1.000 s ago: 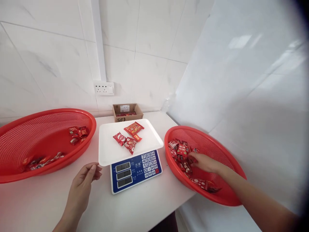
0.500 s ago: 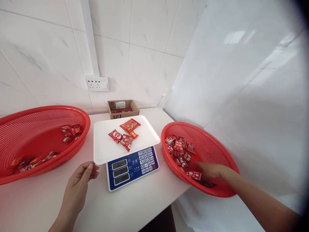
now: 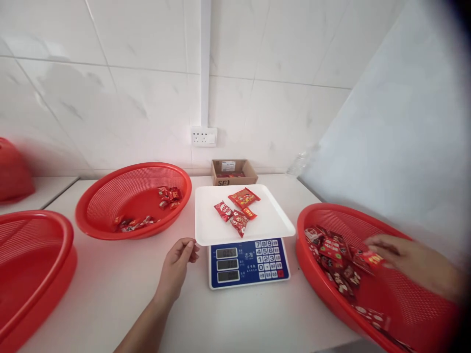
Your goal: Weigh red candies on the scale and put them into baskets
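Note:
A blue scale carries a white tray with several red snack packets. My left hand rests on the table at the tray's front left corner, fingers curled, holding nothing that I can see. My right hand is lifted over the red basket on the right, pinching a red packet. Several more packets lie in that basket.
Another red basket with a few packets sits at the middle left. A third red basket is at the near left. A small cardboard box stands by the wall under a socket. A white panel stands on the right.
The view has swung to the left, bringing a third basket into sight. My right hand has risen out of the pile with a packet. My left hand stays by the tray corner.

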### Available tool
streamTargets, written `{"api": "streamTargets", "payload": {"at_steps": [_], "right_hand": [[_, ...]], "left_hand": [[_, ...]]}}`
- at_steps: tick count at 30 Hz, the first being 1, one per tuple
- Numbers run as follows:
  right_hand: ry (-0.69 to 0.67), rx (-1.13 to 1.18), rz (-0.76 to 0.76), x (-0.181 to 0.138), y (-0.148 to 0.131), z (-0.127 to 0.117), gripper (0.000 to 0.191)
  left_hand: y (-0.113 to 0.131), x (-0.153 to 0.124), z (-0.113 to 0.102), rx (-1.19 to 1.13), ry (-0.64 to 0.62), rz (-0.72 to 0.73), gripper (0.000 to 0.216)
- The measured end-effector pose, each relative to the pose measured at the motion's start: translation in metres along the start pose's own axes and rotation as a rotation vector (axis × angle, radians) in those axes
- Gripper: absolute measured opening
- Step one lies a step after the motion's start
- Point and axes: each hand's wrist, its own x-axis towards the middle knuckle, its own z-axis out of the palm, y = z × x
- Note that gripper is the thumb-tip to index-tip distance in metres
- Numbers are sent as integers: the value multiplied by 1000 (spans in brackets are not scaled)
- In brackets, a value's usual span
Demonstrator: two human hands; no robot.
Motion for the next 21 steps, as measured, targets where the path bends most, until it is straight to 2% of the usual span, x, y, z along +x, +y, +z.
{"api": "streamTargets", "payload": {"at_steps": [2,3,6,9,11,13,16,18,21], "right_hand": [[14,73,67,5,-42,-2,21],[-25,91,73,8,-64,1,22],[-156,192,-5,16,-118,22,25],[-249,323,-28,28,-155,45,25],[-199,448,-18,35,-171,50,28],[-121,504,-13,36,-179,46,34],[-85,330,-57,20,-173,34,40],[-88,194,-103,-3,-159,32,40],[-63,225,-143,-48,-134,47,31]], "left_hand": [[0,-1,-1,-6,-9,-2,29],[0,-1,-1,-9,-10,-4,29],[-1,-2,-2,-25,-3,-10,29],[-2,0,-3,-38,9,-14,29],[-4,1,-3,-39,18,-12,28],[-5,2,-5,-41,27,-9,28],[-4,2,-5,-52,27,-6,27],[-2,0,-4,-61,14,-8,27],[0,-4,-1,-74,-19,-12,26]]}}
